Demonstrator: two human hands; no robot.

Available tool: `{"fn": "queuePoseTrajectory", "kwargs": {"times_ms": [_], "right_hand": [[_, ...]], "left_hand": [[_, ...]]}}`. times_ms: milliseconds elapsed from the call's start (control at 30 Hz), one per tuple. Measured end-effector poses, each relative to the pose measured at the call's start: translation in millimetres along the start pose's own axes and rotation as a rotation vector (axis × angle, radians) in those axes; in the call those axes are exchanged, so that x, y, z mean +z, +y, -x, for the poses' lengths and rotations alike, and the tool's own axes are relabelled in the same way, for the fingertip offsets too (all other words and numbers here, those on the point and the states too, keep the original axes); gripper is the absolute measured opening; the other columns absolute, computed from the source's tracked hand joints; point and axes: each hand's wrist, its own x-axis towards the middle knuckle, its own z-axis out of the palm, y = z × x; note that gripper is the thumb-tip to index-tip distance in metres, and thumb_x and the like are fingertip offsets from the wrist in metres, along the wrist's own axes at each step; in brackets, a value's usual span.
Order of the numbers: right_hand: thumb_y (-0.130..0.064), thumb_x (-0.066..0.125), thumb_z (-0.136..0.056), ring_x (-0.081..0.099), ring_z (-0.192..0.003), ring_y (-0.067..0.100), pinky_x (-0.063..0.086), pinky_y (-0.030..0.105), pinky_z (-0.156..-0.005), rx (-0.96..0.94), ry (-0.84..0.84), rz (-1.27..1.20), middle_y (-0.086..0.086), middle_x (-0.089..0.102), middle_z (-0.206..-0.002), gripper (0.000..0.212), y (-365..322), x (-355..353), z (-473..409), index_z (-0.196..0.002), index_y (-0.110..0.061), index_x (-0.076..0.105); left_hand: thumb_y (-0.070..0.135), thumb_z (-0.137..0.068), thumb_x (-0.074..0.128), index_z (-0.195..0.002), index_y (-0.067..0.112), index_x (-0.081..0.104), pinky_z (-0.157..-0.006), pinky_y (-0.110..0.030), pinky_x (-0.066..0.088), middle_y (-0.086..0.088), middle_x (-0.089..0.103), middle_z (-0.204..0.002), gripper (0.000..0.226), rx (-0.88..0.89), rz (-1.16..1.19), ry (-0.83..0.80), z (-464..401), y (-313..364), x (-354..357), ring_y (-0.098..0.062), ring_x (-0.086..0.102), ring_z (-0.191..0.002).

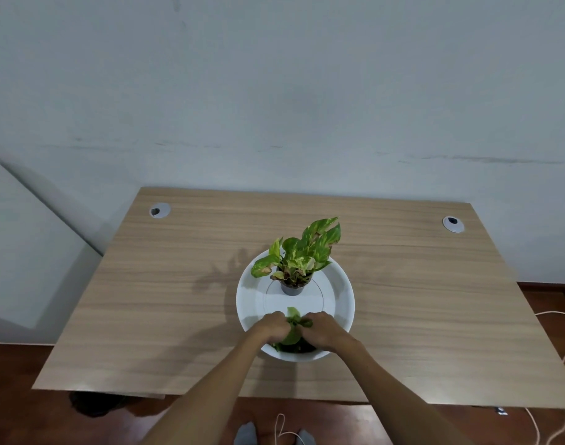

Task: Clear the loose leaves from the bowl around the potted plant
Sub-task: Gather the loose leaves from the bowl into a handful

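Hands meet over the near side of the round white bowl [338, 284]: left hand [273, 326] and right hand [322, 330] curl fingers around loose green leaves [294, 326] bunched between them, nearer than the small potted plant [298, 255].

One desk [178, 300] holds one white bowl [342, 293]; one potted plant [298, 255] at its twelve o'clock, two hands at six. Two cable holes, eleven and one o'clock.

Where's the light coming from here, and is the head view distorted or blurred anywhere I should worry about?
Head view: shadows of the plant and arms fall left on the desk, so light comes from the right; wide-angle bending curves the desk edges; the loose leaves between left hand and right hand look soft; no glare on the bowl.
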Motion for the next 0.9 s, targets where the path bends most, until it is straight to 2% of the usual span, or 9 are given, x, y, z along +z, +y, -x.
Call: {"fn": "queuePoseTrajectory", "kwargs": {"times_ms": [67, 167, 333, 467, 600, 700, 733, 833, 900], "right_hand": [[-0.037, 0.051, -0.087, 0.063, -0.094, 0.034, 0.049, 0.04, -0.081, -0.007, -0.018, -0.005, 0.017, 0.071, -0.097, 0.043, 0, 0, 1, -0.095, 0.001, 0.068], [-0.046, 0.057, -0.084, 0.066, -0.095, 0.031, 0.052, 0.039, -0.081, 0.012, -0.029, -0.044, 0.015, 0.073, -0.1, 0.049, 2, -3, 0, -0.101, -0.002, 0.07], [-0.046, 0.071, -0.077, 0.061, -0.08, 0.02, 0.047, 0.029, -0.069, -0.004, -0.034, -0.05, 0.007, 0.07, -0.09, 0.043, -4, -6, 3, -0.095, -0.006, 0.071], [-0.043, 0.077, -0.069, 0.06, -0.088, 0.026, 0.041, 0.03, -0.069, -0.056, -0.012, 0.121, 0.005, 0.065, -0.094, 0.039, -8, 0, 5, -0.092, -0.014, 0.062], [-0.03, 0.082, -0.067, 0.053, -0.106, 0.028, 0.048, 0.033, -0.085, -0.024, 0.031, -0.042, 0.012, 0.049, -0.121, 0.087, -2, 3, 6, -0.137, -0.026, 0.031], [-0.028, 0.081, -0.07, 0.045, -0.124, 0.034, 0.044, 0.041, -0.1, -0.033, -0.028, 0.061, 0.016, 0.044, -0.131, 0.112, 0, -3, 1, -0.153, -0.034, 0.006], [-0.03, 0.08, -0.071, 0.043, -0.126, 0.035, 0.043, 0.041, -0.101, -0.048, -0.05, 0.106, 0.016, 0.044, -0.133, 0.11, -1, -4, 0, -0.154, -0.032, 0.008], [-0.033, 0.075, -0.075, 0.042, -0.121, 0.033, 0.043, 0.037, -0.093, -0.096, -0.066, 0.206, 0.009, 0.052, -0.129, 0.081, -1, 2, -3, -0.143, -0.025, 0.033], [-0.029, 0.07, -0.078, 0.041, -0.118, 0.029, 0.041, 0.033, -0.088, -0.103, -0.037, 0.181, 0.009, 0.053, -0.127, 0.072, -1, 7, 0, -0.141, -0.024, 0.036]], "left_hand": [[0.011, -0.092, 0.036, -0.069, 0.013, 0.038, -0.053, -0.026, 0.031, -0.004, 0.043, -0.071, 0.023, -0.026, 0.037, -0.016, 1, 1, -1, -0.016, 0.04, -0.062], [0.013, -0.091, 0.041, -0.09, 0.007, 0.054, -0.065, -0.031, 0.047, -0.014, 0.057, -0.091, 0.015, -0.034, 0.135, -0.049, 3, 1, -1, -0.027, 0.056, -0.082], [0.019, -0.093, 0.046, -0.096, 0.009, 0.059, -0.057, -0.026, 0.042, -0.011, 0.059, -0.098, 0.016, 0.04, 0.148, -0.013, 5, -2, -8, -0.025, 0.055, -0.086], [0.01, -0.089, 0.046, -0.117, 0.003, 0.064, -0.072, -0.029, 0.046, -0.013, 0.064, -0.107, 0.033, 0.044, 0.187, -0.026, 5, -10, -14, -0.025, 0.056, -0.092], [0.011, -0.085, 0.05, -0.117, 0.009, 0.065, -0.076, -0.036, 0.052, -0.013, 0.066, -0.11, 0.035, 0.061, 0.144, -0.028, 5, -12, -14, -0.031, 0.063, -0.101], [0.012, -0.088, 0.052, -0.129, 0.011, 0.058, -0.085, -0.039, 0.055, -0.01, 0.061, -0.125, 0.042, 0.075, 0.132, -0.019, 5, -12, -13, -0.031, 0.061, -0.11], [0.012, -0.088, 0.052, -0.13, 0.011, 0.058, -0.086, -0.039, 0.054, -0.01, 0.06, -0.128, 0.042, 0.082, 0.124, -0.008, 5, -12, -12, -0.031, 0.06, -0.111], [0.012, -0.088, 0.05, -0.126, 0.013, 0.058, -0.085, -0.034, 0.049, -0.007, 0.059, -0.131, 0.039, 0.119, 0.055, 0.062, 5, -18, -6, -0.027, 0.057, -0.115], [0.009, -0.086, 0.047, -0.118, 0.014, 0.058, -0.088, -0.034, 0.049, -0.007, 0.06, -0.127, 0.035, 0.146, 0.046, 0.15, 4, -21, -3, -0.024, 0.056, -0.112]]}}
